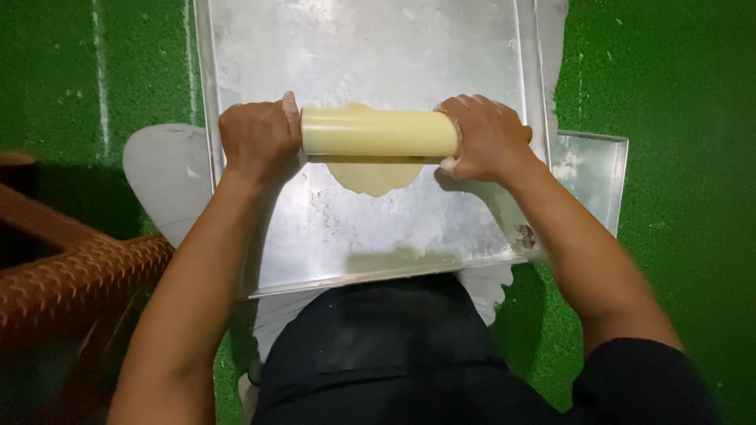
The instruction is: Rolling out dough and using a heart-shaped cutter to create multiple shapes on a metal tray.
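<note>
A pale yellow rolling pin [379, 132] lies crosswise on a floured metal tray [346, 228]. My left hand [257, 139] grips its left end and my right hand [487, 135] grips its right end. Under the pin is a flat round piece of dough [375, 175], pale cream, showing mostly on the near side of the pin and a little beyond it. The ends of the pin are hidden inside my fists.
A second, smaller metal tray [592, 171] pokes out at the right under the big one. White sheets [167, 175] lie beneath the trays on green carpet-like ground [677, 94]. A brown woven basket or chair [71, 275] stands at the left.
</note>
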